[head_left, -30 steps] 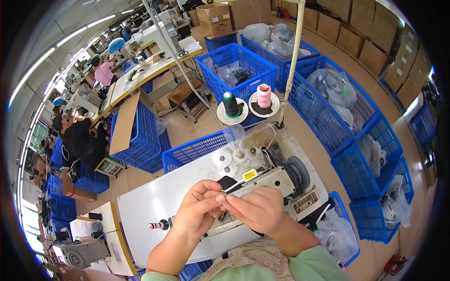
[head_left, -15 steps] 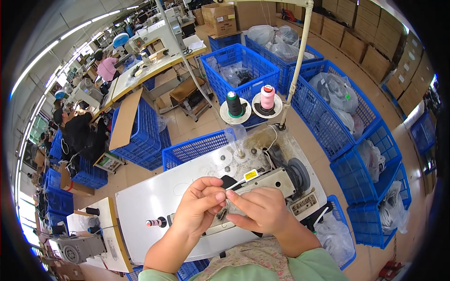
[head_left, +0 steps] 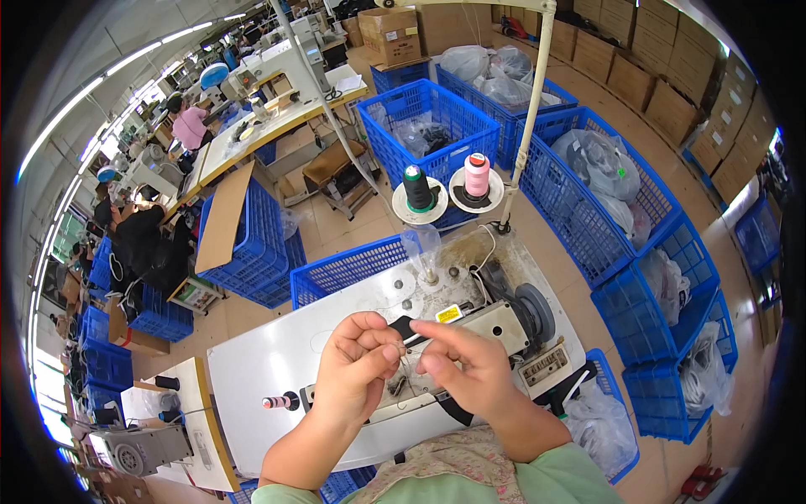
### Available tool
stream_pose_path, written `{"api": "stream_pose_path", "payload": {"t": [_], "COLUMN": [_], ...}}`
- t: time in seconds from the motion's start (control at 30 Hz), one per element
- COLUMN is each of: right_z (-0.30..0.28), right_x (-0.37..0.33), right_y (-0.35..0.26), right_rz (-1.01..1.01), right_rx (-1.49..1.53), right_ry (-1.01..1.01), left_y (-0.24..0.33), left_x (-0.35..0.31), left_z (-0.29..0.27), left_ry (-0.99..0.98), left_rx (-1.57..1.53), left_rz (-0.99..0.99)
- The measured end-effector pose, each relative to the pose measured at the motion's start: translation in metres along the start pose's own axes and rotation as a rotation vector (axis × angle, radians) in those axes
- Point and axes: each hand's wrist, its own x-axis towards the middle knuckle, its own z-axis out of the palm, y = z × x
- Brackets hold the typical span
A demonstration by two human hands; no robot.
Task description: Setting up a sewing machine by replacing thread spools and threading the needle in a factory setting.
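Both my hands are raised over the sewing machine (head_left: 478,334), close together in front of its head. The thumb and fingertips of my left hand (head_left: 357,361) are pinched together. What lies between them is too small to make out; it may be a thread. My right hand (head_left: 473,367) is just beside it, index finger stretched out and thumb set apart, with nothing visible between them. A thin white stem runs behind my fingers toward a small white piece with a yellow label (head_left: 449,314) on the machine. My hands partly hide the machine's needle area.
A green thread cone (head_left: 417,190) and a pink thread cone (head_left: 476,178) stand on the holder beyond the white table (head_left: 260,353). A small spool (head_left: 277,401) is at left. Blue crates (head_left: 579,227) with bagged goods line the right. People sit at machines far left.
My right hand has shifted slightly right, away from the left fingertips, and its index finger and thumb have spread apart. My left hand stays pinched in nearly the same place.
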Motion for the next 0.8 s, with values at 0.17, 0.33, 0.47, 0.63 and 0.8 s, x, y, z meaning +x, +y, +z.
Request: {"api": "stream_pose_path", "payload": {"t": [0.17, 0.33, 0.47, 0.63, 0.8], "right_z": [0.003, 0.002, 0.002, 0.012, 0.015], "right_x": [0.002, 0.004, 0.006, 0.004, 0.005], "right_y": [-0.003, -0.008, -0.012, -0.011, -0.016], "right_rz": [0.293, 0.293, 0.33, 0.016, -0.134], "right_rx": [0.237, 0.105, 0.099, -0.246, -0.343], "right_ry": [0.015, 0.076, 0.053, 0.132, 0.121], "left_y": [-0.004, -0.011, -0.018, -0.017, -0.004], "left_x": [-0.007, -0.007, -0.01, -0.009, -0.007], "left_z": [-0.001, 0.002, -0.004, -0.003, 0.001], "left_ry": [-0.029, -0.023, -0.022, -0.012, -0.042], "left_rx": [0.213, 0.394, 0.582, 0.905, 1.267], "left_rz": [0.139, 0.276, 0.495, 0.718, 0.95]}}
